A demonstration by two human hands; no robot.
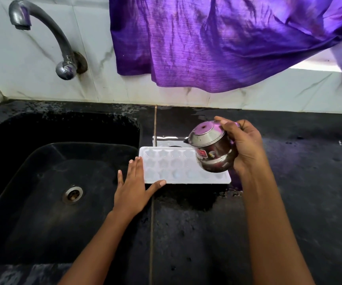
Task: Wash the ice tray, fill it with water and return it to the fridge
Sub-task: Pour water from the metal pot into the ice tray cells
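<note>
Ice tray (pixel 172 167), likely light and bendy, wants holding at both ends. The left hand (pixel 132 192) lays straight fingers (pixel 138 169) against it, and the right hand (pixel 246 147) grips a steel pot (pixel 211 149).

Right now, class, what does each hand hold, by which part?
The right hand grips the steel pot round its side; left hand, flat against ice tray, holds nothing.

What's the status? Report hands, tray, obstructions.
Left hand flat against tray, left end. Right hand grips pot, tilted over tray. Tray flat on counter beside sink. Nothing blocking it.
</note>
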